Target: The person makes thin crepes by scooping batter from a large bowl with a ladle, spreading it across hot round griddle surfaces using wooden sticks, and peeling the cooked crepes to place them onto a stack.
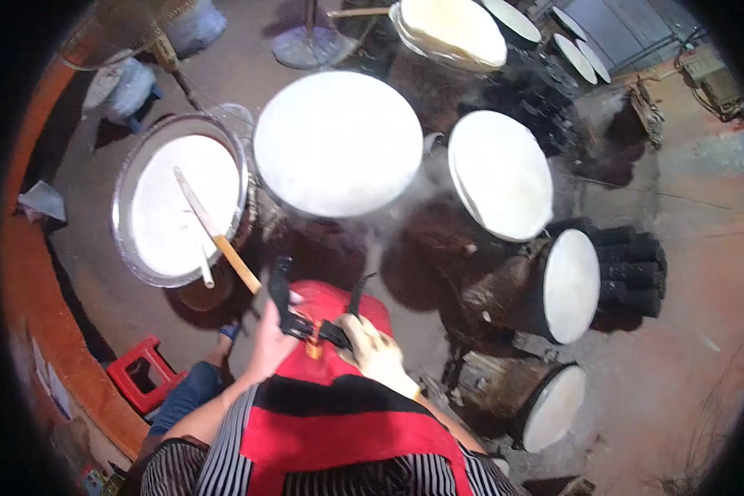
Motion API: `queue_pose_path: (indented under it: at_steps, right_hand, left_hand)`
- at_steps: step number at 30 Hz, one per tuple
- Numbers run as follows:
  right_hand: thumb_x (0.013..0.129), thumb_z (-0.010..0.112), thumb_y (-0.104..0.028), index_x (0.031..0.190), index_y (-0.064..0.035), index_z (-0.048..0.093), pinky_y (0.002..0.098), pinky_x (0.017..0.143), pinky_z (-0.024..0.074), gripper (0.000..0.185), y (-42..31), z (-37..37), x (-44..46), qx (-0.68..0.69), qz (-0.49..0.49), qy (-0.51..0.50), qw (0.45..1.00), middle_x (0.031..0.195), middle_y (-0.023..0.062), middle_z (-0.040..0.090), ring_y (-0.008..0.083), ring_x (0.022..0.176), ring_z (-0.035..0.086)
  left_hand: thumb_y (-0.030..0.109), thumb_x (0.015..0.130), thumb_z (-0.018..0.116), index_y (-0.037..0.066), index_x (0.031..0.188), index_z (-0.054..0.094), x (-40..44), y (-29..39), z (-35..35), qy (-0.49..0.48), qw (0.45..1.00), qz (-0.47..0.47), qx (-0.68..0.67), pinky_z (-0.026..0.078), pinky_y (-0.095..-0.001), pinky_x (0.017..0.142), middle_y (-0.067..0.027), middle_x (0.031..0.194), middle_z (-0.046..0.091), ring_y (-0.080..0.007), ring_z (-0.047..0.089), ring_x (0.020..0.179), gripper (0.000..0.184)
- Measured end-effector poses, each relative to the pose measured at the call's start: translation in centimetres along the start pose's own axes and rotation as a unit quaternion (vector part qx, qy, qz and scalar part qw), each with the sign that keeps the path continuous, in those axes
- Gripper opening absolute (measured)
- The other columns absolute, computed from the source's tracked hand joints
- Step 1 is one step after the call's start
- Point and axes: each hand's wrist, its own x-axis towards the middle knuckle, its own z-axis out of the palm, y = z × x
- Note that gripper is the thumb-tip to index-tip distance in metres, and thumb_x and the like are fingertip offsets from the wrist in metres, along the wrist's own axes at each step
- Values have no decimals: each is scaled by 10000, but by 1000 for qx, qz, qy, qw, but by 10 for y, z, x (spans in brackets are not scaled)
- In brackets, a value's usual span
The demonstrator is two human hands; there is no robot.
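Observation:
In front of the red and black clothing, my bare left hand (268,341) is closed on one side of a black strap (281,289). My right hand (376,357), in a pale glove, is closed on the strap's other side. Between them is a small orange and black piece (313,345), too small to make out. A long wooden stick (236,263) leans from a metal basin (121,223) of white liquid (161,207); its lower end is close to my left hand, and contact cannot be made out.
Large round white surfaces curve around the front and right: one ahead (339,142), one beyond it (502,175), and smaller ones (571,286) (555,408). Steam drifts between them. A pale stack (450,31) lies at the top. A red stool (145,374) stands lower left, a fan upper left.

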Motion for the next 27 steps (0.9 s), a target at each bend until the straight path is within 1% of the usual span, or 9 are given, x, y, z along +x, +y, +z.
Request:
queue_pose_path:
  at_steps: [11, 15, 19, 20, 21, 22, 23, 24, 27]
  right_hand:
    - [686, 760, -271, 1220, -188, 522, 339, 591, 558, 590, 19, -37, 4, -18, -26, -94, 995, 1100, 123, 624, 225, 705, 677]
    - [861, 657, -321, 1279, -64, 457, 355, 848, 529, 530, 32, -30, -10, 96, 1, -173, 980, 1163, 106, 612, 269, 1039, 638]
    - [955, 556, -340, 1464, -26, 278, 344, 1060, 401, 660, 59, -27, -26, 174, 12, -214, 961, 1391, 169, 495, 291, 1287, 499]
    - [965, 528, -369, 1496, -46, 230, 376, 1094, 368, 689, 63, -50, -18, 224, 106, -367, 897, 1453, 188, 426, 314, 1329, 453]
    - [955, 546, -364, 1501, -55, 229, 382, 1098, 360, 703, 57, -82, -5, 249, 67, -345, 902, 1445, 188, 437, 326, 1323, 456]
    - [945, 564, -360, 1505, -65, 227, 388, 1102, 352, 718, 54, -110, 2, 274, 30, -327, 904, 1436, 188, 448, 339, 1317, 460]
    - [916, 607, -262, 1497, -78, 273, 365, 1068, 389, 695, 75, -118, -1, 264, -37, -312, 912, 1403, 178, 491, 301, 1266, 516]
    - [881, 623, -161, 1454, -69, 373, 336, 1019, 437, 632, 87, -146, 12, 342, 99, -431, 829, 1324, 164, 558, 246, 1175, 575]
    - [877, 601, -124, 1338, -71, 515, 344, 885, 502, 472, 177, -163, 25, 391, 214, -276, 852, 1201, 114, 622, 211, 1061, 614]
  left_hand:
    - [-11, 747, 729, 22, 1354, 305, -4, 23, 48, -45, 989, -31, 134, 502, -340, 768, -122, 1053, 577, -225, 639, 908, 741]
    - [44, 744, 781, -5, 1393, 234, -13, 4, 58, -164, 974, -144, 60, 492, -344, 894, -175, 1200, 556, -243, 612, 1094, 850]
    - [53, 771, 764, -6, 1467, 169, -10, 1, 58, -283, 954, -94, 35, 395, -347, 1046, -162, 1309, 493, -219, 469, 1279, 918]
    - [94, 809, 738, -10, 1473, 198, -3, -4, 51, -355, 923, -144, 12, 340, -330, 1090, -161, 1348, 464, -208, 406, 1331, 862]
    - [161, 856, 708, -14, 1460, 247, 11, 36, 46, -408, 880, -246, -2, 332, -320, 1092, -160, 1397, 441, -222, 407, 1329, 779]
    - [259, 910, 667, -19, 1453, 270, 17, 65, 39, -426, 882, -200, 31, 366, -323, 1054, -174, 1400, 451, -230, 454, 1280, 728]
    - [338, 942, 629, -44, 1399, 360, 26, 67, 28, -465, 874, -114, 86, 391, -332, 1021, -188, 1325, 528, -222, 491, 1232, 654]
    - [403, 945, 609, -54, 1277, 501, 34, 76, 18, -497, 852, -143, 80, 423, -341, 956, -191, 1135, 614, -244, 555, 1127, 575]
    - [431, 929, 623, -25, 1059, 606, 56, 83, -7, -500, 848, -69, 160, 444, -352, 832, -178, 934, 594, -282, 562, 931, 475]
